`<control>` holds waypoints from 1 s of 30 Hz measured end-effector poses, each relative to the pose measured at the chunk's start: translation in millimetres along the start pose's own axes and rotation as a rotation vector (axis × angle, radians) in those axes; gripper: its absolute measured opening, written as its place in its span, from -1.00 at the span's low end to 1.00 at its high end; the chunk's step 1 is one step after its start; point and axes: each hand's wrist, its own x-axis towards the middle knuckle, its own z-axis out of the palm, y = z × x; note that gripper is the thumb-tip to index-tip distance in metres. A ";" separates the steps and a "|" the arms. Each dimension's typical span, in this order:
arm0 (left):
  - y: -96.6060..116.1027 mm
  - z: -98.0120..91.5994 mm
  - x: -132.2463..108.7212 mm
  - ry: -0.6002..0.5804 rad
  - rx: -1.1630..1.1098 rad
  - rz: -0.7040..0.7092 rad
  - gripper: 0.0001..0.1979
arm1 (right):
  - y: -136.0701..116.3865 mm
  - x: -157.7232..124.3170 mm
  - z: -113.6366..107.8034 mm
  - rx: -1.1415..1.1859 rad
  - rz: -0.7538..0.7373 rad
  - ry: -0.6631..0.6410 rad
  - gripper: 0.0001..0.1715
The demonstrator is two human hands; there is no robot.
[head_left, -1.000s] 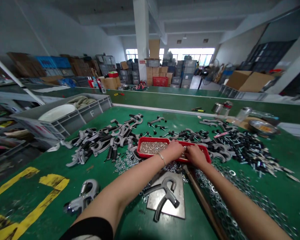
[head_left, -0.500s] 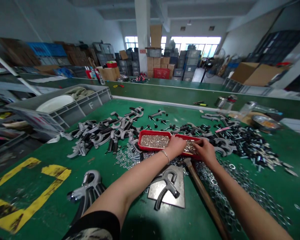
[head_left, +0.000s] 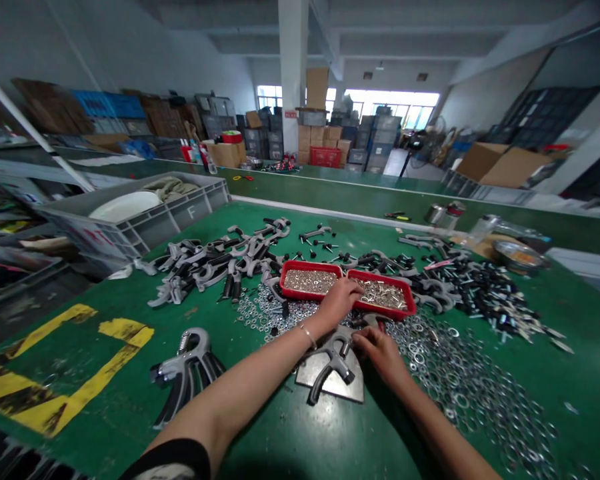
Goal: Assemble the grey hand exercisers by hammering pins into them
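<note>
My left hand is at the left end of the right red tray, fingers bent together over the small metal pins inside; its fingertips are partly hidden. My right hand pinches with thumb and forefinger beside the grey and black hand-grip piece. Whatever is between those fingers is too small to make out. That piece lies on a square metal plate. Just above the right hand shows a hammer head; its handle is hidden by the hand and arm.
A left red tray holds tiny metal parts. Grey handle pieces are heaped at left, loose washers spread at right, black-headed bolts beyond. An assembled hand grip lies front left. A grey crate stands behind.
My right hand has left the right tray and come down towards me, to the hand-grip piece on the plate. My left hand stays by the trays, shifted slightly left and lower.
</note>
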 end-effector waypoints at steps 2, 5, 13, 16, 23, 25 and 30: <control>-3.9 -7.3 -30.3 0.016 -0.072 -0.042 -0.87 | 3.1 2.7 2.1 -0.052 -0.030 0.000 -0.61; -15.4 -18.9 -75.6 0.044 -0.306 -0.217 -0.86 | 3.5 3.1 1.9 -0.165 -0.091 0.003 -0.60; -23.1 -29.2 -123.9 0.029 -0.210 -0.216 -0.85 | -6.1 -2.7 2.8 -0.565 -0.316 -0.065 -0.71; -19.9 -19.9 -123.0 -0.014 -0.044 -0.155 -0.87 | -12.2 -1.4 -1.0 -0.662 -0.333 -0.090 -0.75; -16.8 -12.7 -122.5 -0.078 0.147 -0.115 -0.87 | -4.7 -27.0 -41.1 -1.048 -0.120 0.087 -0.77; -15.0 -14.1 -121.8 -0.109 0.264 -0.032 -0.86 | 3.1 -34.4 -49.7 -1.078 -0.044 0.052 -0.77; -10.7 -15.6 -120.6 -0.253 0.535 0.331 -0.77 | -2.9 -46.3 -55.9 -0.708 -0.046 0.051 -0.78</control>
